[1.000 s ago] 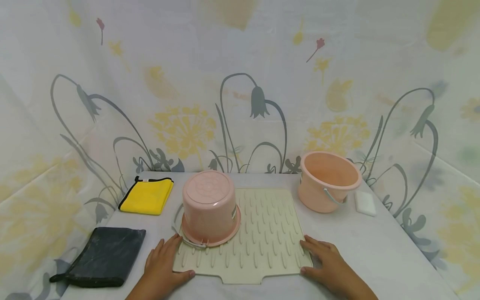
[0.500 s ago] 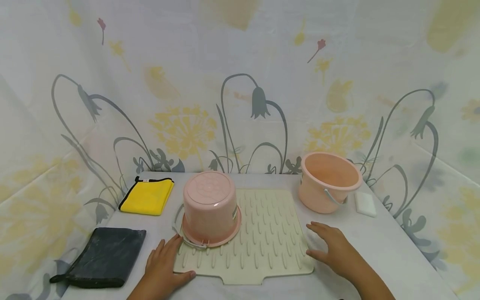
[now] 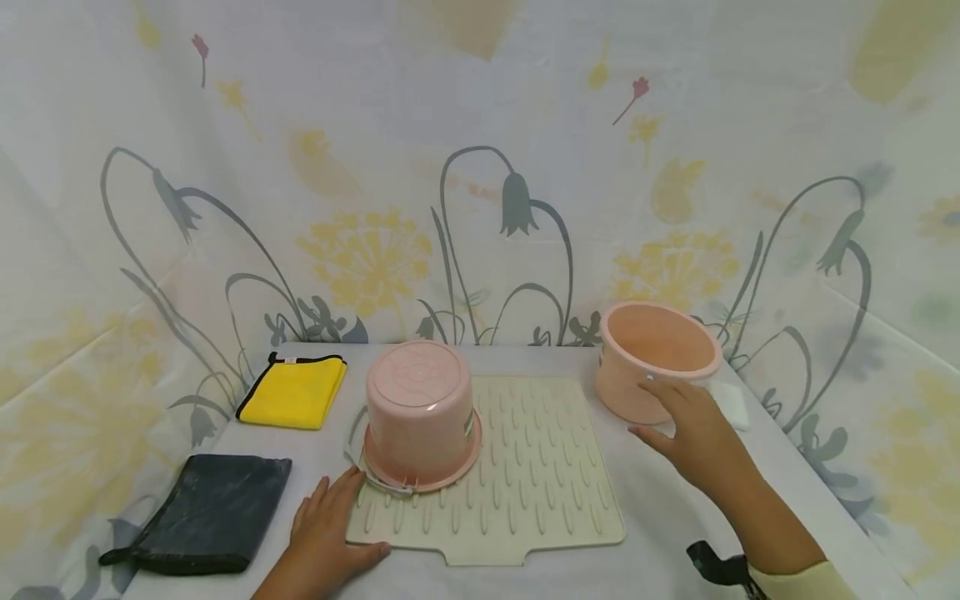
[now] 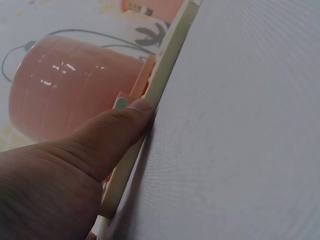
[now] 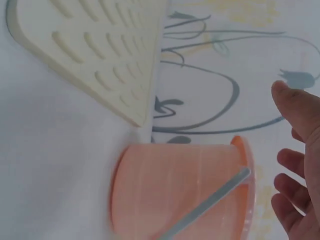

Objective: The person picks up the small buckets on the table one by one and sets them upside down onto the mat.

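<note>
A cream ridged mat (image 3: 540,467) lies flat on the white table. On its left half a pink bucket (image 3: 420,417) stands upside down, its pale handle lying around the rim. My left hand (image 3: 324,529) rests at the mat's near left corner, thumb along the front edge and fingers by the left side; in the left wrist view the thumb (image 4: 125,117) lies against the mat's edge. An upright pink bucket (image 3: 626,392) stands at the back right. My right hand (image 3: 705,442), fingers and thumb spread, reaches in front of it, holding nothing; the right wrist view shows the bucket's slanted handle (image 5: 207,202).
At the back left lies a folded yellow cloth (image 3: 292,396) with black trim. A folded dark cloth (image 3: 210,508) lies nearer on the left. Behind my right hand, a small white block (image 3: 731,404) is partly hidden beside the upright bucket. A flower-printed curtain (image 3: 480,250) hangs behind the table.
My right hand has left the mat's right edge and moved forward and right, up to the upright bucket. My left hand stays at the mat's corner.
</note>
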Demonstrator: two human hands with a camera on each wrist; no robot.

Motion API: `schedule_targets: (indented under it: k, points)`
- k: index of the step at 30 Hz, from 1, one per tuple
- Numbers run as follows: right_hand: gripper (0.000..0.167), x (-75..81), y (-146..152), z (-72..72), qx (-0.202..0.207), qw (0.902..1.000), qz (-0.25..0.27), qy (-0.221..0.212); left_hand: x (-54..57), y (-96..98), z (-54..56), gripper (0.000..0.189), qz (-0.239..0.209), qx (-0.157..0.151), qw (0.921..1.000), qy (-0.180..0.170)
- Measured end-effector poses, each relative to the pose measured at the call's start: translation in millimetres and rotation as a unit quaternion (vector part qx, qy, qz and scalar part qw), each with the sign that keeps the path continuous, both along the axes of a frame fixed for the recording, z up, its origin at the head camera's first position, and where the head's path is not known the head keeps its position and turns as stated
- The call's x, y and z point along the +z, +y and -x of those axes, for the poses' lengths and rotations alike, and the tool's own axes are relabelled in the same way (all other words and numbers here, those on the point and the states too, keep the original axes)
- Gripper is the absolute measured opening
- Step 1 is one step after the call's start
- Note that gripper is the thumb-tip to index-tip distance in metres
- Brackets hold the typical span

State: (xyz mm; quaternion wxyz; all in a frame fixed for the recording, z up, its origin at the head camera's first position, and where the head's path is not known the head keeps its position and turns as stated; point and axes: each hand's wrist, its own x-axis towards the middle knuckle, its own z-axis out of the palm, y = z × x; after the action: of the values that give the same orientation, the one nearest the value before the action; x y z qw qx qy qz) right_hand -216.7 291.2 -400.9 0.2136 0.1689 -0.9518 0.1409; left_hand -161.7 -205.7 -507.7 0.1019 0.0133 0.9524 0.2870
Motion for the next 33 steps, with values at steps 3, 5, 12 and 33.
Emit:
schedule_targets:
  k: [3,5,12,33]
  points:
    - [0.067,7.2,5.1,13.5,0.004,0.9993,-0.011,0.035,-0.6,-1.3,0.8,0.120,0.006,0.001,1.0000,0.001]
    - [0.070,10.9,9.6,24.2,0.006,0.9986,-0.025,0.046,-1.6,-2.5,1.5,0.119,0.007,0.001,1.0000,0.004]
    - [0.085,20.2,21.1,54.5,0.017,0.9962,-0.082,0.020,-5.8,-4.5,2.4,0.113,-0.006,-0.008,0.9997,0.022]
    - [0.042,1.4,21.2,92.9,-0.048,0.9872,-0.130,-0.079,-1.7,-3.2,1.7,0.116,-0.015,0.006,0.9999,0.003]
